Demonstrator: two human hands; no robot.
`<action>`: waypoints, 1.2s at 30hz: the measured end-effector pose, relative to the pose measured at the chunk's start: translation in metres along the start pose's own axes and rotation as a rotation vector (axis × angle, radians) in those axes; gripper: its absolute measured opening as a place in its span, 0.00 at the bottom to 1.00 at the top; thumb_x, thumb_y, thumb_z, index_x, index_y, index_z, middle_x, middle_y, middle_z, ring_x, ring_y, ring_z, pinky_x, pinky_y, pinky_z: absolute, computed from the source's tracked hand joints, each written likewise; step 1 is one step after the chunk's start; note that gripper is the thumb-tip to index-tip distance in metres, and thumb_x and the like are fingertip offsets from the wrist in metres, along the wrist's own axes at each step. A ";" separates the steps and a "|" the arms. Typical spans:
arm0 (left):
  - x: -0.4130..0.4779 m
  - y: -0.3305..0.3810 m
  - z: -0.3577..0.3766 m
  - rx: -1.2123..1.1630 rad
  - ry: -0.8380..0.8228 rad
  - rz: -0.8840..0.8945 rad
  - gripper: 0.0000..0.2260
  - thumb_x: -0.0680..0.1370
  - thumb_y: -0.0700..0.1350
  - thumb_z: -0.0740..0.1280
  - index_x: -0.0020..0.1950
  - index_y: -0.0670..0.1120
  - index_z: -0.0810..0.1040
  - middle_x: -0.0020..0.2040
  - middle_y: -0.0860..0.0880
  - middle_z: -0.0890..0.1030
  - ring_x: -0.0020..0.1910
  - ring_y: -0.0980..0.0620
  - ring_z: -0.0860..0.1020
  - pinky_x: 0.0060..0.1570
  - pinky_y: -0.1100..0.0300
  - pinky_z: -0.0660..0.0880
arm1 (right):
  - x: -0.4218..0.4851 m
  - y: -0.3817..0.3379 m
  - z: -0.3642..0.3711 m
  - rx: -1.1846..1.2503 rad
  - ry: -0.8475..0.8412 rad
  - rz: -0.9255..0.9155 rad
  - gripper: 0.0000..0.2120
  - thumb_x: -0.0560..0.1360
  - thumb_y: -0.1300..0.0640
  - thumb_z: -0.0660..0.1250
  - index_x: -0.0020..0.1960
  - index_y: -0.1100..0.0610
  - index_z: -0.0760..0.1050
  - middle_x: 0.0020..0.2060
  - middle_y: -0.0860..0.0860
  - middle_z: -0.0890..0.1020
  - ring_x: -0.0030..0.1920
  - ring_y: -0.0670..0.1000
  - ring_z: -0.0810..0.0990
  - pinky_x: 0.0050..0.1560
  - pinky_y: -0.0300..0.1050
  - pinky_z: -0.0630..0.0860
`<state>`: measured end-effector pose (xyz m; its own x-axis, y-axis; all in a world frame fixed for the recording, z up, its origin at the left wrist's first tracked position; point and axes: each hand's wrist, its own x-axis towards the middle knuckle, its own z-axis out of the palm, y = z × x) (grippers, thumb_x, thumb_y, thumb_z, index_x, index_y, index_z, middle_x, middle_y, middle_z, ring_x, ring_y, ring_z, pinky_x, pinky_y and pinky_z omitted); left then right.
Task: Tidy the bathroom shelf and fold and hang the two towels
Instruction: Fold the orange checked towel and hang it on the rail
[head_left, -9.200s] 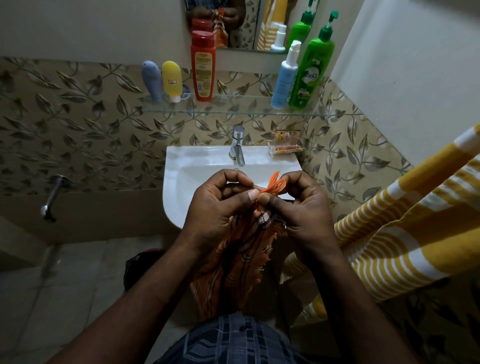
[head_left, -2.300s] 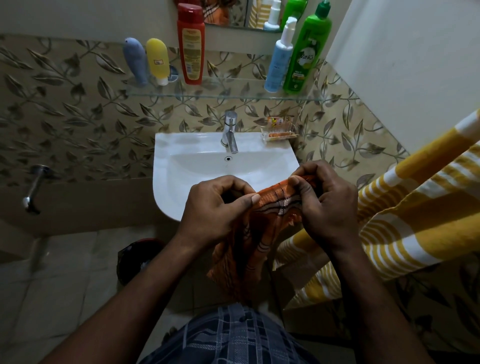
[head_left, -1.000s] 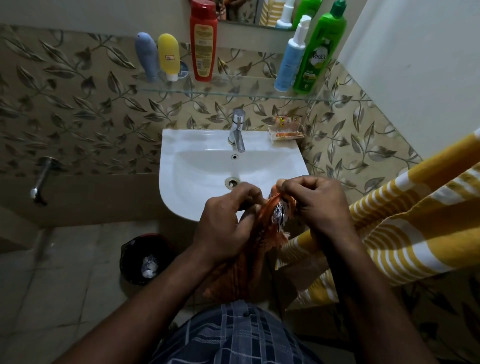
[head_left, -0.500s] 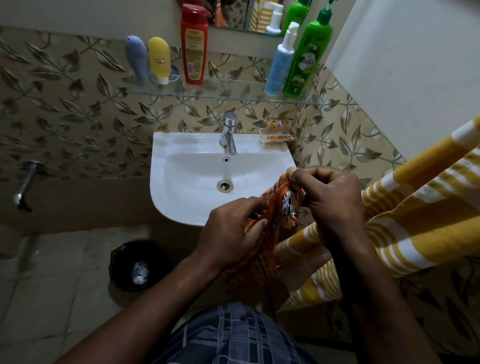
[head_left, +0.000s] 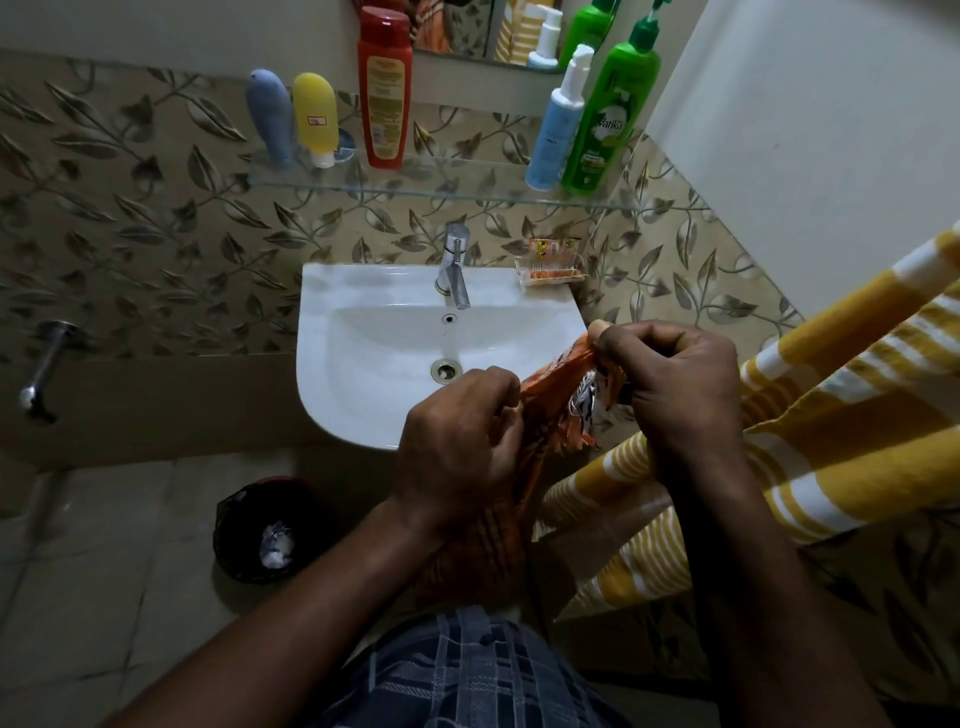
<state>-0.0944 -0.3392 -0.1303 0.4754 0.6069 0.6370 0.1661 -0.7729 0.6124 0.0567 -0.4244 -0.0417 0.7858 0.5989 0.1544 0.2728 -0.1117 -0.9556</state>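
Note:
An orange patterned towel (head_left: 550, 395) is bunched between both hands in front of the sink's near rim. My left hand (head_left: 457, 447) grips its lower part; my right hand (head_left: 670, 384) pinches its top edge higher and to the right. Most of the cloth hangs down behind my left forearm. A yellow and white striped towel (head_left: 831, 447) hangs at the right. On the glass shelf (head_left: 457, 179) stand a blue tube (head_left: 267, 117), a yellow tube (head_left: 314, 117), a red bottle (head_left: 383, 88), a light blue pump bottle (head_left: 556, 130) and a green pump bottle (head_left: 608, 109).
The white sink (head_left: 374, 364) with its tap (head_left: 454, 265) lies just beyond my hands. A soap dish (head_left: 550, 262) sits on its back right corner. A black bin (head_left: 265, 530) stands on the floor at the left. A wall tap (head_left: 44, 369) juts out far left.
My hands have drawn apart along the orange towel's edge: the right one rose to the right, the left one stayed low. The view has tilted slightly.

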 end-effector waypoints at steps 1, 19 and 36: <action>0.002 -0.003 -0.002 0.066 -0.003 0.060 0.01 0.79 0.39 0.69 0.48 0.42 0.80 0.41 0.47 0.80 0.36 0.46 0.79 0.34 0.49 0.77 | 0.000 0.001 -0.001 -0.009 0.006 -0.009 0.09 0.76 0.56 0.77 0.38 0.58 0.85 0.33 0.57 0.86 0.34 0.59 0.84 0.37 0.53 0.81; 0.013 -0.008 0.003 0.082 -0.237 -0.035 0.13 0.78 0.57 0.69 0.48 0.49 0.85 0.49 0.54 0.79 0.48 0.51 0.76 0.42 0.50 0.77 | -0.004 -0.001 0.003 -0.031 -0.008 -0.032 0.10 0.76 0.57 0.77 0.37 0.59 0.83 0.32 0.54 0.85 0.32 0.52 0.82 0.35 0.47 0.78; -0.003 -0.012 0.014 0.063 -0.165 -0.082 0.10 0.79 0.51 0.68 0.48 0.48 0.86 0.49 0.54 0.83 0.43 0.50 0.82 0.37 0.51 0.79 | -0.001 -0.011 -0.011 -0.028 0.046 -0.013 0.09 0.76 0.58 0.76 0.41 0.62 0.85 0.33 0.56 0.85 0.30 0.49 0.81 0.30 0.41 0.76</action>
<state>-0.0858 -0.3341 -0.1459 0.5927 0.6334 0.4975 0.2616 -0.7356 0.6249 0.0590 -0.4320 -0.0288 0.8067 0.5633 0.1787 0.2978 -0.1263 -0.9462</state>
